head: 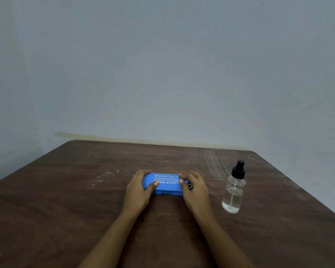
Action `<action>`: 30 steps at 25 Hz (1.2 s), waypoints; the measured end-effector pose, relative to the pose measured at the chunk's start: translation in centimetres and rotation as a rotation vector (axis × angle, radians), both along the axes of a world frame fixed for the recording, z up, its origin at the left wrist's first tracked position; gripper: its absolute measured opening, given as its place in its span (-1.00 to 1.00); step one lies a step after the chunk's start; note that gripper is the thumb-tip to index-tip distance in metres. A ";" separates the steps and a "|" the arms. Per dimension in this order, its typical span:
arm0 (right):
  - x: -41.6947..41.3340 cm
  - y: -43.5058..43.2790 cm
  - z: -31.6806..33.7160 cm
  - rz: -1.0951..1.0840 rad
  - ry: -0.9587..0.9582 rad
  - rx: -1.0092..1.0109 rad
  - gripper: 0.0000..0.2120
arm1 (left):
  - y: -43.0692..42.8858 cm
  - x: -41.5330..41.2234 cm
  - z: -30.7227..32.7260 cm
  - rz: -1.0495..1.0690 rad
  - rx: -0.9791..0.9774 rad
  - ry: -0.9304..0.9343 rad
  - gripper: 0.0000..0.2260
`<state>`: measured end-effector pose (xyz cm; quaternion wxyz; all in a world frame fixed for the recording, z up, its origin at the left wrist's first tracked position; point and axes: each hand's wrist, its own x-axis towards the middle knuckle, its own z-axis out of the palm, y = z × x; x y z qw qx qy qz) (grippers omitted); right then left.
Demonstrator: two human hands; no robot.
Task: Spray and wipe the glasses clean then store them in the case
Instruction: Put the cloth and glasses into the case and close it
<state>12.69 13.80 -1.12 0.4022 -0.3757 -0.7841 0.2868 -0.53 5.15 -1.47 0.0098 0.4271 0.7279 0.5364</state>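
At the middle of the desk [66, 200] lies the shut blue glasses case [165, 183], the left hand [138, 187] and right hand [194, 187] each curled round an end. Looks light, stiff, slick plastic; thumbs belong at the front seam. Glasses unseen.

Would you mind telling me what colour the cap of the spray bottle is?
The cap is black, seen clearly in the head view.

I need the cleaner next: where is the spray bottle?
Head view: the spray bottle stands upright on the table, right of the right hand gripping the blue case.
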 end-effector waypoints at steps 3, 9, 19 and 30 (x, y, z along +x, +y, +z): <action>0.4 -0.2 0.3 -0.003 -0.003 -0.055 -0.76 | -0.5 0.2 0.3 0.035 0.002 -0.100 -0.50; 1.9 -1.4 0.6 0.009 0.015 -0.071 -0.66 | -1.3 0.8 0.4 0.018 0.020 -0.152 -0.45; 4.5 -3.8 0.9 -0.043 0.076 -0.233 -0.47 | -3.8 3.0 0.2 0.009 0.020 -0.159 -0.50; 5.4 -4.1 0.6 -0.059 0.015 -0.214 -0.50 | -4.7 3.7 0.3 0.018 -0.043 -0.132 -0.57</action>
